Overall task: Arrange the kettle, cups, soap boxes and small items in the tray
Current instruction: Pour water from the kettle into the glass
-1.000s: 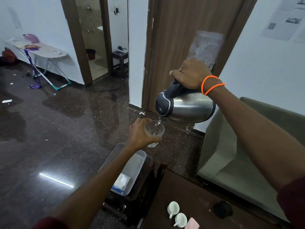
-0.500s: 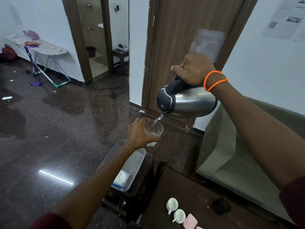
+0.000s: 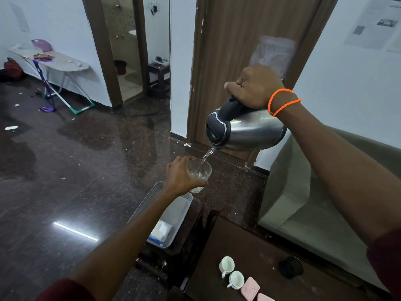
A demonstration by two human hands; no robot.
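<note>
My right hand (image 3: 256,85) grips the black handle of a steel kettle (image 3: 251,129), tilted far over with its spout down. A stream of water falls from the spout into a clear glass (image 3: 200,173) held in my left hand (image 3: 181,175). Below the glass lies a translucent white tray (image 3: 182,210) on a dark stool, with a white and blue packet (image 3: 161,232) in it. On the dark table at the bottom stand two white cups (image 3: 226,265) (image 3: 236,279), beside two pink soap boxes (image 3: 250,288) and the black kettle base (image 3: 290,267).
An olive armchair (image 3: 325,203) stands at the right. A brown door (image 3: 245,51) is behind the kettle. An ironing board (image 3: 54,61) stands far left by a bathroom doorway. The dark floor (image 3: 76,159) is polished and littered with small scraps.
The kettle has tipped further and risen a little. The trickle has grown into a steady stream, and the glass has sunk slightly lower under the spout.
</note>
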